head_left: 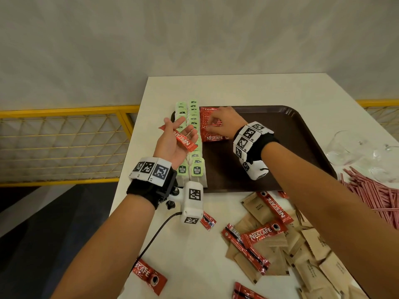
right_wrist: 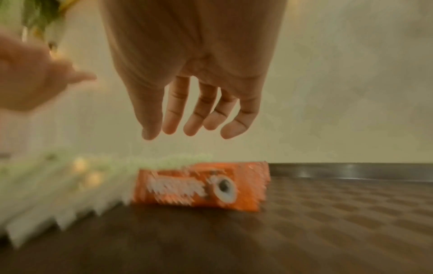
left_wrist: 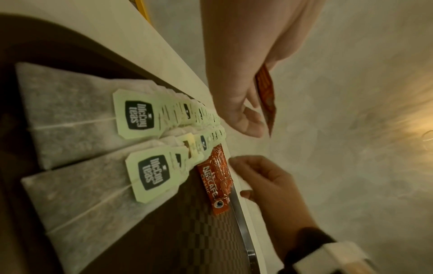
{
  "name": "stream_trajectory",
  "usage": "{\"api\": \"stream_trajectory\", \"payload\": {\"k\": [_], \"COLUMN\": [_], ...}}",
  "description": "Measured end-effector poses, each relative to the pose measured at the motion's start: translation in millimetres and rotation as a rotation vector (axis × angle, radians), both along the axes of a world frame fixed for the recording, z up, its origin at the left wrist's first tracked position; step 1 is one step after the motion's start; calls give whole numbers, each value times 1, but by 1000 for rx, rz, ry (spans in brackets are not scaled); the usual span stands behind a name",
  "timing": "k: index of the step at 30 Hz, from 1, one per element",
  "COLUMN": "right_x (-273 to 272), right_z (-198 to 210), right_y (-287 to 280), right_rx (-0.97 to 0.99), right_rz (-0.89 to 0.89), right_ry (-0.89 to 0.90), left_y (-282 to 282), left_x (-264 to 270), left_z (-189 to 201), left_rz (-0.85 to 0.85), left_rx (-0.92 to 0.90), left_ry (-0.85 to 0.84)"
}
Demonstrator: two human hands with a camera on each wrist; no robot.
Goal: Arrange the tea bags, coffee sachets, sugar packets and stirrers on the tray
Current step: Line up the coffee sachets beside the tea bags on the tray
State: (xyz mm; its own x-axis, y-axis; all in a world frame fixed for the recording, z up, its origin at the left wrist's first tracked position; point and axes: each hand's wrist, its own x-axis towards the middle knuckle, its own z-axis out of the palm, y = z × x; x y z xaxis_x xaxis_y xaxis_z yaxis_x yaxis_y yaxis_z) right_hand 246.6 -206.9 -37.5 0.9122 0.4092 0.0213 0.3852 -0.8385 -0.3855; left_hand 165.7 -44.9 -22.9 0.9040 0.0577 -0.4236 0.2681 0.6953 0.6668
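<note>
The red coffee sachet (head_left: 178, 137) lies across the upturned palm of the left hand (head_left: 173, 141), its long axis running from the fingers back toward the heel of the hand, slantwise to the tray's edges; the fingers are only loosely bent under it, so it rests there rather than being gripped. Its place, I judge, is the row of coffee sachets (head_left: 210, 126) already laid on the tray (head_left: 291, 134) near its far left corner, just right of that palm, each one lying across the row, so the held sachet must turn before it joins them. The right hand (head_left: 224, 124) is the nearer of the two, directly over that row with fingertips down on or just above it; the wrist view is blurred, but the fingers (right_wrist: 194, 118) seem spread and hold nothing. Along the tray's left edge, two rows of tea bags (head_left: 190, 139) overlap from far end to near end, touching the sachet row's left side. The rest of the tray is bare brown surface. Off the tray, on the table (head_left: 237, 91) near its front edge, lie loose coffee sachets (head_left: 262, 234) mixed with brown sugar packets (head_left: 311, 251), and the stirrers (head_left: 375, 197) are heaped at the right edge beside clear glassware (head_left: 354, 152).
</note>
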Motion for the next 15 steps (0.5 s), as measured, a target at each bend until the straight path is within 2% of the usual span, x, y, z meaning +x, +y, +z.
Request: {"api": "stream_trajectory", "payload": {"k": [2,4,6,8,11,15], "right_x": [-13,-26,-36,-43,-47,-46], "right_z": [17,34,44,49,52,51], "right_y": [8,17,25,32,33,19], "right_rx": [312,540,631,642,717,1031], "right_rz": [-42,-38,31,93,72,-83], "right_ry": [68,220,424,577,602,685], "left_y": [-2,-4,-8,-10,-9,-5], "left_x": [-1,-2,-4,-5,-7,-12], "left_z": [2,4,7,11,13,9], "left_rz": [-24,-59,-109,-161,-222,-264], "left_rx": [27,81,112,112,121,203], "left_ry": [-19,-46,-95,-132,-135,-173]}}
